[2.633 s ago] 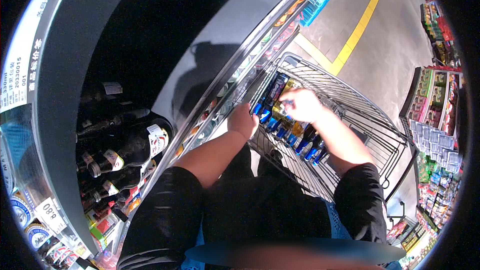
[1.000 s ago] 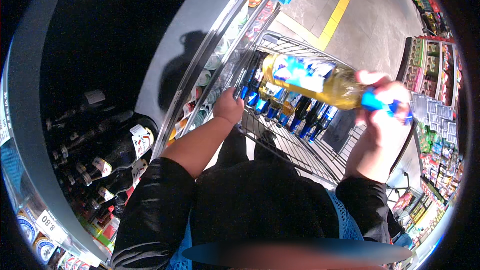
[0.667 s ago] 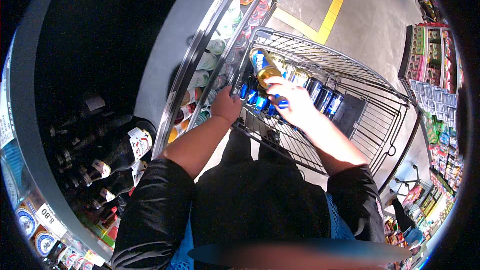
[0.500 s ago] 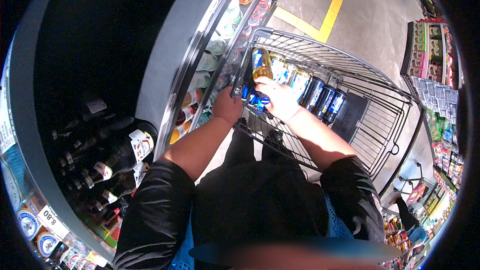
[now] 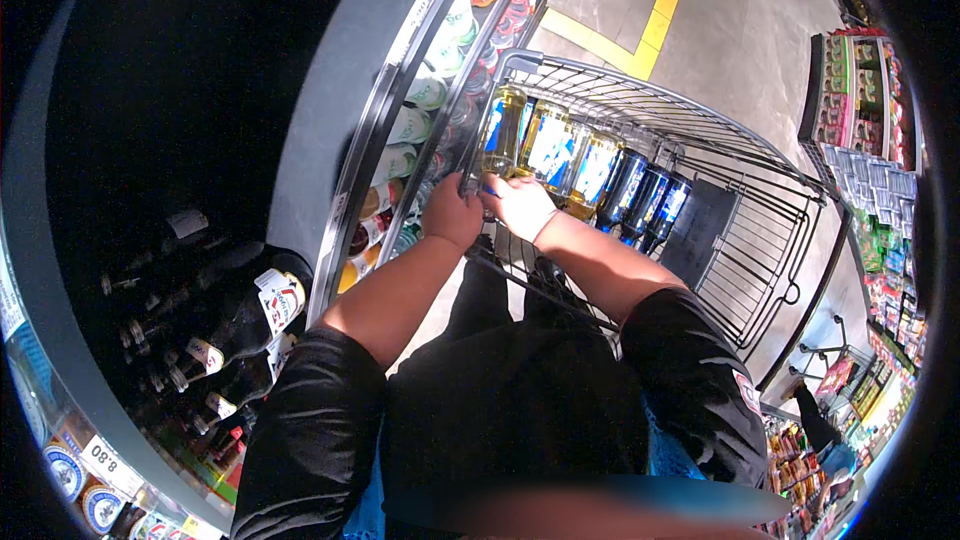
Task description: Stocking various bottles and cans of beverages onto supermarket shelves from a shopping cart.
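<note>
In the wire shopping cart (image 5: 640, 100) lies a row of bottles. The leftmost, a golden glass bottle (image 5: 503, 135) with a blue label, has its neck toward me, and my right hand (image 5: 518, 205) is closed round that end. My left hand (image 5: 452, 212) is closed at the cart's left corner, close beside the right one. What its fingers grip is hidden. Further right along the row are more golden bottles (image 5: 553, 145) with blue and white labels, then several dark blue bottles (image 5: 650, 195).
A shelf (image 5: 385, 90) along the left holds bottles with white labels. Dark bottles (image 5: 225, 330) lie on another shelf at the lower left. A black panel (image 5: 700, 230) stands in the cart. Yellow tape (image 5: 655, 30) marks the floor beyond. Stocked shelves (image 5: 860, 105) line the right.
My right hand has moved left and lowered the golden bottle into the left end of the row. The left hand stays at the cart's corner.
</note>
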Demonstrator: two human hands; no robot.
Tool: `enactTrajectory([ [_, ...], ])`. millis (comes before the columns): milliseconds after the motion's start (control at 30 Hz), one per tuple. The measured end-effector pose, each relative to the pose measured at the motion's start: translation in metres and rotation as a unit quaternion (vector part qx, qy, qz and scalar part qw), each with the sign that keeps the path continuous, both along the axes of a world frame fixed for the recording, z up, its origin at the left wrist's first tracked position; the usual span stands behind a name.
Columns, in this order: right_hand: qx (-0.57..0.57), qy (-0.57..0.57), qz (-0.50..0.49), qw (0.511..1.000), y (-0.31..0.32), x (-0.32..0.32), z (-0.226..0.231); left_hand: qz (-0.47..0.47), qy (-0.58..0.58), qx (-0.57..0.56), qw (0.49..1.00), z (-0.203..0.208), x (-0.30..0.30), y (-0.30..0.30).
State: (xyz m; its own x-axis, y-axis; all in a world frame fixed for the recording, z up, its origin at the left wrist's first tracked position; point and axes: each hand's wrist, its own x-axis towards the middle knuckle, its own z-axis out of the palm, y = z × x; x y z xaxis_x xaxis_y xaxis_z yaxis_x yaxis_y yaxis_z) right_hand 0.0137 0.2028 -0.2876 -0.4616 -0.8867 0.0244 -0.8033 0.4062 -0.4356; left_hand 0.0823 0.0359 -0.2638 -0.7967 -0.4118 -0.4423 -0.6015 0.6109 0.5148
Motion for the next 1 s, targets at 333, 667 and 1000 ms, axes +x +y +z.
enactTrajectory([
  [333, 0.052, -0.26, -0.125, 0.956, -0.02, 0.024, -0.056, -0.009, -0.004, 0.0, 1.0, -0.002, 0.0, -0.001],
  [667, 0.001, -0.244, -0.141, 0.96, -0.015, 0.029, -0.051, 0.0, -0.013, 0.006, 1.0, 0.003, -0.003, 0.0],
  [1000, -0.025, -0.202, -0.075, 0.976, -0.014, 0.021, -0.037, 0.009, -0.001, 0.006, 1.0, 0.018, -0.01, 0.003],
])
